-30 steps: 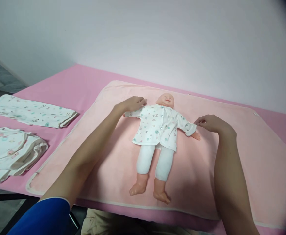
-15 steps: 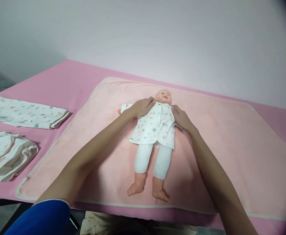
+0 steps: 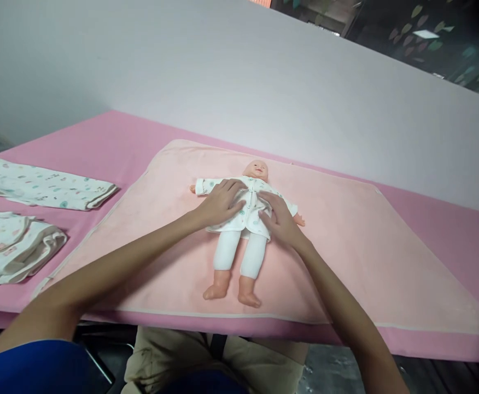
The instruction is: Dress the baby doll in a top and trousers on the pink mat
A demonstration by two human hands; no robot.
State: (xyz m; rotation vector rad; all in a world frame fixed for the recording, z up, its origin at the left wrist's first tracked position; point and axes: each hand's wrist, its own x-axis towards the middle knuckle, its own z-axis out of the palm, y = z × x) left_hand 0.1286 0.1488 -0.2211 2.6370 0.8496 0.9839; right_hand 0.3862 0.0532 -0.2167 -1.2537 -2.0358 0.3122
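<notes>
A baby doll (image 3: 257, 169) lies on its back on a pale pink blanket (image 3: 338, 257), its feet toward me. It wears a white printed jacket (image 3: 239, 223) with long sleeves, and white leggings (image 3: 226, 250). My left hand (image 3: 223, 202) rests on the jacket's left side over the chest, fingers outstretched, thumb apart. On the other side of the front seam, my right hand (image 3: 279, 216) lies on the jacket with its fingers also extended. Both hands hide parts of the jacket's front. The doll's bare feet and both hands show.
Folded white printed clothing (image 3: 46, 186) lies at the left on the pink table (image 3: 83, 134). Nearer to me sits a second folded printed garment (image 3: 18, 246) with beige edging. A pale wall (image 3: 182, 65) rises behind the table, with a dark window area at upper right.
Both hands have slid from the doll's shoulders down and inward onto the jacket's chest. The doll's arm on the right now shows. The view has tilted up, revealing the window area.
</notes>
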